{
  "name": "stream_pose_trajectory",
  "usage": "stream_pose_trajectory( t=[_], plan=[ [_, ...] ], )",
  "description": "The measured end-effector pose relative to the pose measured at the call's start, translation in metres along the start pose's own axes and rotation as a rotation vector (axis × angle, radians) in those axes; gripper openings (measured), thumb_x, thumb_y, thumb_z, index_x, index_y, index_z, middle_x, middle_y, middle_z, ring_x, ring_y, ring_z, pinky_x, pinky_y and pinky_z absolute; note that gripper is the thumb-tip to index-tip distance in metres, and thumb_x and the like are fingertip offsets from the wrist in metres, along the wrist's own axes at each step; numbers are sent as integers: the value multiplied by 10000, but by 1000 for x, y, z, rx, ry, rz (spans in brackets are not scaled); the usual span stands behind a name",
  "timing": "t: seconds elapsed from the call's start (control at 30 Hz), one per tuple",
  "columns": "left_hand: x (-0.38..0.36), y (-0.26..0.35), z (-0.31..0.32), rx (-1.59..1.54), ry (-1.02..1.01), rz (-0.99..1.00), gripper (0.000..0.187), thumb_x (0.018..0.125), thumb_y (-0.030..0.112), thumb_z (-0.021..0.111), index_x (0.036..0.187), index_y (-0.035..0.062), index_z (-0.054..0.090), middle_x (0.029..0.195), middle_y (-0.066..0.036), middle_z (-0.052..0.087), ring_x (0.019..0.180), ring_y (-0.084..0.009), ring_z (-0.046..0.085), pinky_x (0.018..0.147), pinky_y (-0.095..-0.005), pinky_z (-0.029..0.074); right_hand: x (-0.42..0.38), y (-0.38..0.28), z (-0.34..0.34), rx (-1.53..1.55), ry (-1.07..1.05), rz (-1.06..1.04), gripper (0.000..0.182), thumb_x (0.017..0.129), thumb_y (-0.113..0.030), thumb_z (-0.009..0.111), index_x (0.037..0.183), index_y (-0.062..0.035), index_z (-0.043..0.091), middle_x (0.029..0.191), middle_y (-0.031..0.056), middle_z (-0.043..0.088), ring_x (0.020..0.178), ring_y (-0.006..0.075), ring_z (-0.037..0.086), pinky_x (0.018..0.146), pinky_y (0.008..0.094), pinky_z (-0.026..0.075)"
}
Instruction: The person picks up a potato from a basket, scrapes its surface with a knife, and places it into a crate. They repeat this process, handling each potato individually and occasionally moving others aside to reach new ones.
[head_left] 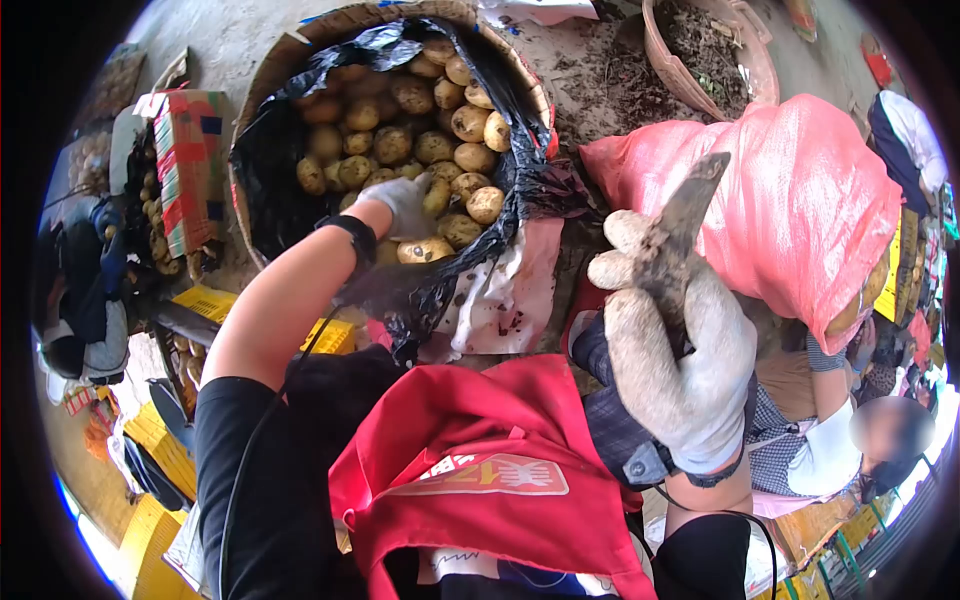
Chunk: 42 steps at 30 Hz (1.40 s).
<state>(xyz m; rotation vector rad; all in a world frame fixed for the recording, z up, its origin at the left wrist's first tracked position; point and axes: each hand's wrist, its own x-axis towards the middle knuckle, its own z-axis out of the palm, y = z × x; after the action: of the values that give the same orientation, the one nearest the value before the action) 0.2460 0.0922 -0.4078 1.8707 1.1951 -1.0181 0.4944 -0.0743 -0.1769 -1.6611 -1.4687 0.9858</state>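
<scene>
In a white glove, my left hand (pixel 403 207) reaches into a round basket (pixel 243 130) lined with a black plastic bag (pixel 270 215). Its fingers close against a yellowish potato (pixel 437 197), though part of the grip is hidden. Many soil-marked potatoes (pixel 392 146) fill the basket around it. My right hand (pixel 680 370), in a soiled white glove, is wrapped round a dirt-caked knife (pixel 692 205). The blade points up and away from me, above the ground between the basket and a pink woven sack.
The full pink sack (pixel 770 200) stands at right. Behind it, a pinkish basket (pixel 700 60) holds soil and debris. A taped carton (pixel 187 170) and yellow crate (pixel 210 302) are at left. Another person (pixel 825 440) sits at right; one more person (pixel 90 300) is at far left.
</scene>
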Motion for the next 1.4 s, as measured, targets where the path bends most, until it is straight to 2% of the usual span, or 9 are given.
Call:
stream_pose_trajectory(
  t=[0.23,0.3,0.5,0.6,0.9,1.0,1.17,1.3,1.4],
  plan=[
    [40,-16,17,5,-5,65,961,863,356,715,1652,152,205,1531,-243,497,1398,-391,511,1131,-455,461,20,-5,5,46,-95,71,363,959,-55,659,1296,77,629,1196,167,736,1067,194,713,938,320,545],
    [39,-19,3,-187,-89,55,891,869,297,688,1647,226,259,1423,-214,600,1359,-364,552,1127,-423,449,20,-3,7,3,-87,25,367,958,-56,666,1297,77,628,1189,162,739,1064,191,715,925,316,550],
    [97,-66,43,-486,37,107,581,931,398,683,1442,145,578,1394,-156,648,1238,-253,623,1045,-371,502,19,-9,11,61,-94,117,375,955,-63,677,1301,73,631,1168,159,748,1047,187,721,890,306,560],
    [105,-65,31,-398,-190,116,853,832,451,750,1547,99,445,1446,-204,586,1287,-298,605,1036,-412,526,19,-10,12,16,-115,74,384,953,-71,684,1309,64,634,1165,157,750,1042,179,720,884,298,560],
    [143,-87,51,-261,-47,409,1028,730,463,839,1589,144,374,1472,-183,570,1299,-312,595,1073,-416,501,10,-15,13,26,-108,107,404,953,-88,690,1329,47,632,1137,142,763,1010,159,723,868,291,563],
    [124,-66,29,-332,-267,143,1039,716,454,845,1592,159,369,1468,-190,572,1303,-319,593,1056,-425,510,6,-12,11,16,-105,71,407,949,-86,696,1328,49,632,1154,144,759,1011,156,721,868,289,561],
    [44,-44,1,-334,-182,176,1017,718,443,843,1588,205,372,1451,-173,579,1274,-313,605,982,-459,561,-1,-17,9,-25,-81,5,393,938,-69,707,1305,54,642,1137,148,761,996,162,727,863,289,563],
    [-44,-23,-14,-1349,-296,473,739,931,158,721,1559,54,344,1466,-159,553,1271,-281,627,977,-446,598,-14,-15,9,-89,-40,-115,356,935,-46,703,1273,59,658,1080,140,768,941,161,739,833,292,572],
    [-68,-18,0,-1667,-339,772,732,928,172,727,1552,53,364,1460,-161,559,1302,-287,613,1003,-453,590,-23,-18,11,-92,-28,-122,342,939,-37,698,1261,67,655,1048,146,764,915,173,747,812,301,576]
  ],
)
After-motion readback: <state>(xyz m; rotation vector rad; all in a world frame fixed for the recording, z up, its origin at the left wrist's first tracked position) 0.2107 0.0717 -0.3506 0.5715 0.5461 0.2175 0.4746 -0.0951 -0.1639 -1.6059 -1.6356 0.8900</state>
